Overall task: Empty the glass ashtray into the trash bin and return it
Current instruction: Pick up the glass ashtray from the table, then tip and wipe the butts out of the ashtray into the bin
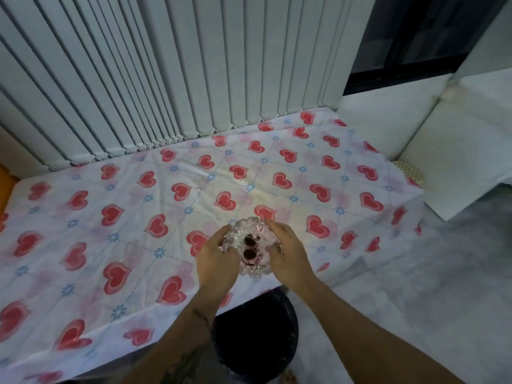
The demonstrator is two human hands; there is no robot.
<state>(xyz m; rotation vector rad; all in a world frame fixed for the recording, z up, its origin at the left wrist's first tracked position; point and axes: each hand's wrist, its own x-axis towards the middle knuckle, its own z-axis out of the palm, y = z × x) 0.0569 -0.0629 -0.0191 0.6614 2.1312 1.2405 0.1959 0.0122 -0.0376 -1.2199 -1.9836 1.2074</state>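
Both forearms reach forward from the lower edge of the view. The left hand [217, 260] is curled round the left rim of the clear cut-glass ashtray [250, 246], fingers bent over the edge, thumb towards the far side. The right hand [286, 254] cups the right rim in the same manner, fingertips touching the glass. Both hands grasp the ashtray; whether it rests on the surface or is lifted clear cannot be told.

Count: one ashtray, holding two dark round lumps [248, 246] and some loose dark specks. One trash bin [255, 336], round, lined with a black bag, standing on the floor directly below the near edge of the bench [83, 245], between the two forearms.

The ashtray sits near the front edge of the bench, right of centre. The bench is covered by a white cloth printed with red hearts and small blue flowers. Grey vertical blinds [166, 65] hang behind it. White cushioned seating [457, 134] stands to the right, on a grey floor [415, 286]. The left forearm hides part of the bin's rim
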